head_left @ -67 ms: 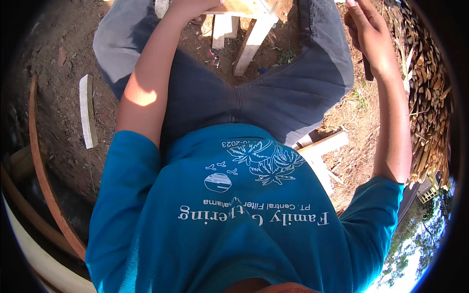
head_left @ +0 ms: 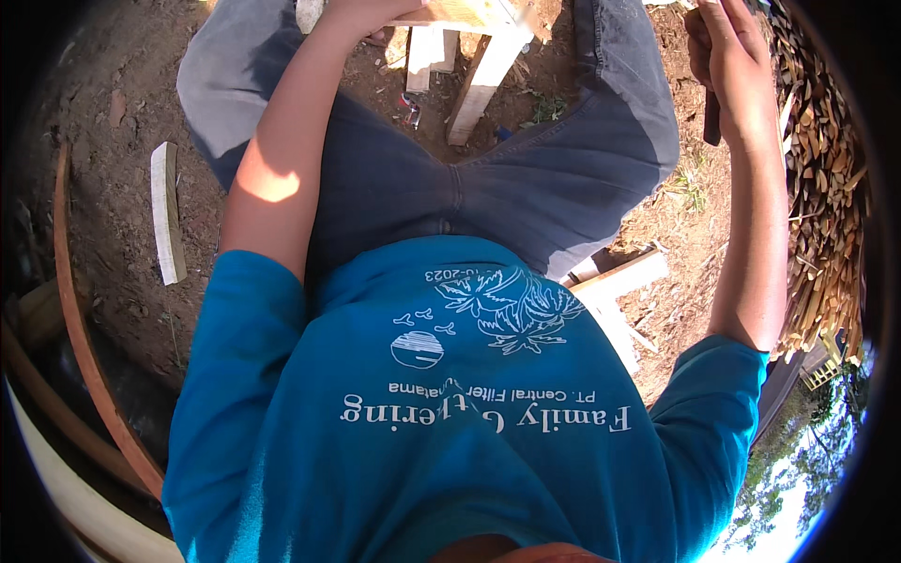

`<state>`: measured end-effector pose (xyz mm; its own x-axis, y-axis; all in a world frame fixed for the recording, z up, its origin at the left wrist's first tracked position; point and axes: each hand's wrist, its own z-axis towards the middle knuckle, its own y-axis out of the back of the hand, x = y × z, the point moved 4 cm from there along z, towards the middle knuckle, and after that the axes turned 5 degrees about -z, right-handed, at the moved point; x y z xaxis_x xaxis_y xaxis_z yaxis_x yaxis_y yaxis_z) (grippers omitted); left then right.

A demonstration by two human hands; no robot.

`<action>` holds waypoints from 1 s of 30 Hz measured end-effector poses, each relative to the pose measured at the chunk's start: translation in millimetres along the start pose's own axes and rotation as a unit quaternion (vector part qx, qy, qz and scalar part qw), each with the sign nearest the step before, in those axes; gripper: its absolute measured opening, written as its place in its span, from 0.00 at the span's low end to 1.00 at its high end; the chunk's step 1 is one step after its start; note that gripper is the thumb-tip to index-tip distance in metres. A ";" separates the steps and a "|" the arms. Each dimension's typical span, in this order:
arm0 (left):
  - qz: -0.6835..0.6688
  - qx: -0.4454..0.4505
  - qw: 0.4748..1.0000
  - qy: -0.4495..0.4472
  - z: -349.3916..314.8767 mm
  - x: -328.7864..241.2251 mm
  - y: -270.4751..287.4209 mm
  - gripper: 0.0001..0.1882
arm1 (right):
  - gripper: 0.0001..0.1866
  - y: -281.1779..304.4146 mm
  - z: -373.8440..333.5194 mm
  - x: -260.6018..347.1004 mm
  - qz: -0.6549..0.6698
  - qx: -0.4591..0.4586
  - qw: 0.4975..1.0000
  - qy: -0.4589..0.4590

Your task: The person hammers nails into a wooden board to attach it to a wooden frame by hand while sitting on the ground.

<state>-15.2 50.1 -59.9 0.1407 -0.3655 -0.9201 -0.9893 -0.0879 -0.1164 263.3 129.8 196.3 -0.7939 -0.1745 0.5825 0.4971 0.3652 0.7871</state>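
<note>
At the top edge, my left hand [head_left: 364, 13] grips the near edge of a pale wooden board [head_left: 460, 14], thumb above and fingertips curled below it. The board is part of, or rests on, a low wooden stand with slanted legs [head_left: 477, 94] between my knees; I cannot tell which. Out to the right, my right hand [head_left: 737, 56] is closed around a dark handle [head_left: 712, 120] whose lower end sticks out below the fist. The rest of that tool lies beyond the picture's upper edge, so its kind is hidden.
A curved pale wood offcut [head_left: 166, 214] lies on the dirt at left, near a long brown strip [head_left: 80, 310]. Right of my hip are more wood pieces [head_left: 627, 280]. A tall stack of thin split sticks [head_left: 826, 188] stands close beside my right forearm.
My right hand has shifted outward to the right with the dark handle in it, toward the stick pile. The left hand and the board stay in place.
</note>
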 end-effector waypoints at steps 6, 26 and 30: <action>-0.032 0.002 0.999 -0.031 8.1 2.2 -3.1 0.16 | 0.22 -36.4 -10.5 -61.5 -0.133 0.140 0.980 0.056; -0.047 -0.006 0.998 -0.028 0.3 1.8 4.1 0.13 | 0.16 -8.1 0.0 -22.6 0.016 0.044 0.997 -0.056; -0.049 0.025 0.997 -0.056 12.5 11.5 -1.3 0.17 | 0.14 -5.9 5.5 -42.2 -0.038 -0.037 0.996 0.078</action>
<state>-12.7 57.5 -75.0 0.2334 -0.2507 -0.9395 -0.9723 -0.0713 -0.2225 292.0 140.0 166.0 -0.7695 -0.3403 0.5405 0.4670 0.2774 0.8396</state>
